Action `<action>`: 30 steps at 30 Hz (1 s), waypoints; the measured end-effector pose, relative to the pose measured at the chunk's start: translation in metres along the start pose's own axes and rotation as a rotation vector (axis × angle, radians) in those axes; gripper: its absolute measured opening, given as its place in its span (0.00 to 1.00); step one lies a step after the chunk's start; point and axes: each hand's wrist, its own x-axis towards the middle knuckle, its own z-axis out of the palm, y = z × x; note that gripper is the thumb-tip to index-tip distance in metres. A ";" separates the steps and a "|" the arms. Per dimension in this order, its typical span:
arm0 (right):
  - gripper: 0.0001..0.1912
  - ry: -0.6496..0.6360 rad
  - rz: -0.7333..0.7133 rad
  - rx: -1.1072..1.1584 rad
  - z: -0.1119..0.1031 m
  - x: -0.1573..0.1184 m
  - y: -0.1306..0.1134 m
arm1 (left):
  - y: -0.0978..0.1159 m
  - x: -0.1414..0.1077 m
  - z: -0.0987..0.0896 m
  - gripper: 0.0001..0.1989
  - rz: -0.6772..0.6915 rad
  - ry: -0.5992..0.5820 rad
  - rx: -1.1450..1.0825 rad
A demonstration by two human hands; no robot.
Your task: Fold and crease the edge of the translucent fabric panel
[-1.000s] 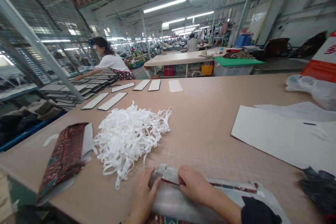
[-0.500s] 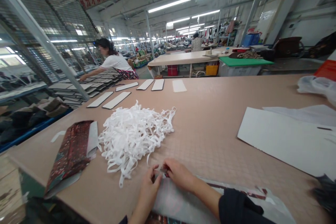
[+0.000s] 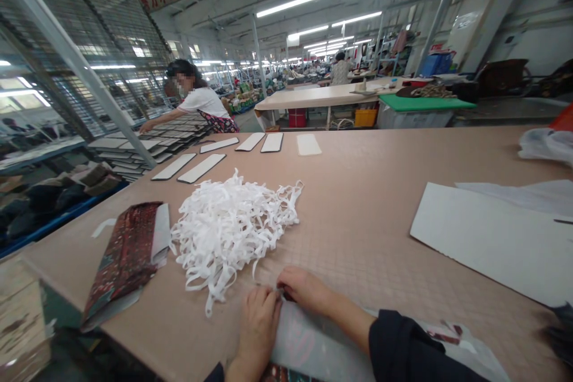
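In front of me lies a patterned fabric piece with a pale, thin backing (image 3: 298, 340). Dark red pattern shows along its near edge and at its right end. My left hand (image 3: 258, 319) is closed at its far left corner, fingers curled down over the edge. Close beside it, my right hand (image 3: 308, 291) is closed too, pinching the same corner; the fingertips are partly hidden. Just beyond the hands is a heap of narrow white fabric strips (image 3: 235, 227), apart from both hands. A folded dark red patterned fabric piece (image 3: 128, 250) rests to the left.
Several pale flat panels (image 3: 201, 168) lie at the table's far left. A large white board (image 3: 487, 239) and a clear plastic bag (image 3: 544, 144) are on the right. Past the left edge, a person (image 3: 203, 101) reaches over stacked panels. The brown tabletop (image 3: 358, 191) extends between them.
My left hand has turned over, its back now upward and fingers curled onto the corner. The right hand stays at the corner. The view has shifted slightly.
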 end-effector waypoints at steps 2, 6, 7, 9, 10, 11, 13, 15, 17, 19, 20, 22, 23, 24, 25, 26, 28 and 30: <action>0.11 -0.039 0.022 -0.033 0.000 0.002 0.001 | 0.003 0.002 -0.004 0.09 0.033 -0.048 0.039; 0.10 -0.109 0.090 -0.061 -0.002 0.008 0.002 | 0.004 0.000 -0.003 0.10 0.077 -0.112 0.108; 0.10 -0.112 0.099 -0.063 -0.003 0.009 0.001 | 0.004 -0.001 -0.003 0.11 0.087 -0.131 0.119; 0.10 -0.110 0.122 -0.070 -0.003 0.011 -0.001 | 0.004 -0.003 -0.001 0.12 0.099 -0.162 0.131; 0.09 -0.108 0.138 -0.077 -0.003 0.012 -0.002 | 0.004 -0.004 -0.001 0.12 0.103 -0.175 0.134; 0.09 -0.105 0.153 -0.084 -0.003 0.012 -0.003 | 0.004 -0.005 0.000 0.13 0.106 -0.183 0.136; 0.09 -0.102 0.178 -0.097 -0.003 0.013 -0.005 | 0.004 -0.005 0.000 0.13 0.113 -0.196 0.139; 0.08 -0.098 0.194 -0.108 -0.001 0.013 -0.006 | 0.005 -0.004 0.000 0.13 0.129 -0.202 0.149; 0.08 -0.094 0.208 -0.115 -0.001 0.013 -0.007 | 0.005 -0.004 -0.001 0.13 0.152 -0.196 0.163; 0.08 -0.094 0.222 -0.119 0.000 0.013 -0.008 | 0.006 -0.003 -0.002 0.14 0.176 -0.180 0.178; 0.08 -0.096 0.227 -0.118 0.000 0.013 -0.008 | 0.006 -0.003 -0.002 0.15 0.187 -0.172 0.184; 0.08 -0.103 0.235 -0.110 0.001 0.013 -0.008 | 0.006 -0.003 -0.002 0.17 0.205 -0.173 0.196; 0.08 -0.105 0.239 -0.104 0.001 0.013 -0.007 | 0.006 -0.003 -0.002 0.18 0.210 -0.182 0.202; 0.08 -0.107 0.243 -0.097 0.002 0.014 -0.006 | 0.005 -0.003 -0.001 0.18 0.211 -0.197 0.208; 0.08 -0.108 0.248 -0.087 0.002 0.014 -0.006 | 0.005 -0.002 -0.001 0.18 0.206 -0.215 0.213; 0.08 -0.107 0.254 -0.077 0.002 0.014 -0.005 | 0.005 -0.002 -0.001 0.18 0.197 -0.232 0.216; 0.08 -0.105 0.272 -0.051 0.002 0.014 -0.002 | 0.006 -0.001 -0.001 0.18 0.173 -0.258 0.217; 0.09 -0.097 0.294 -0.023 0.001 0.014 0.000 | 0.006 -0.001 -0.001 0.17 0.141 -0.278 0.206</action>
